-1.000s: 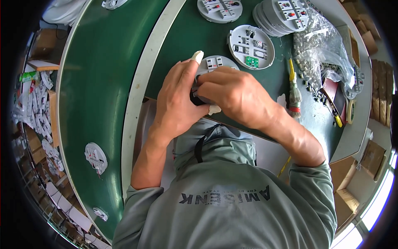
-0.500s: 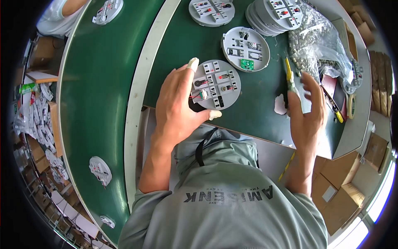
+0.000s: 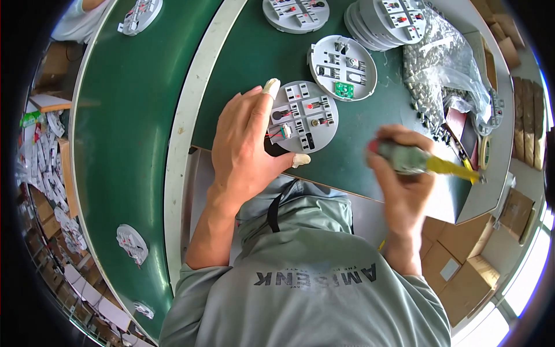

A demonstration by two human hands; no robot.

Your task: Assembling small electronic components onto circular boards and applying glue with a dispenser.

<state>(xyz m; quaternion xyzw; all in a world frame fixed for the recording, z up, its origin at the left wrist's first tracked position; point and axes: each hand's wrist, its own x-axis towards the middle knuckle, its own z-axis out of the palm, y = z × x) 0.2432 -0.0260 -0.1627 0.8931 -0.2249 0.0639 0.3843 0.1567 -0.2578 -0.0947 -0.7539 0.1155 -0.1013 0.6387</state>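
My left hand (image 3: 244,139), with pale finger cots on the thumb and a fingertip, grips the left edge of a round grey plate (image 3: 318,111). The plate lies on the green table and carries small black, red and white parts, with a thin-wired piece near my thumb. My right hand (image 3: 404,179) is closed round a screwdriver (image 3: 407,159) with a greenish handle, red end and yellow shaft. Motion blurs it, and its tip points to the right. A round grey housing (image 3: 370,87) with metal contacts and a green circuit board sits just beyond the plate.
Stacked grey discs (image 3: 364,32) and another fitted disc (image 3: 296,13) stand at the back. A clear bag of small metal parts (image 3: 430,69) spills at the right, near yellow-handled cutters (image 3: 462,153) and a tape roll (image 3: 485,147). On the left, a green conveyor (image 3: 139,115) carries several assemblies.
My right hand has picked up the screwdriver from the table and moved it nearer to me, its tip swinging to the right. The left hand keeps its grip on the plate.
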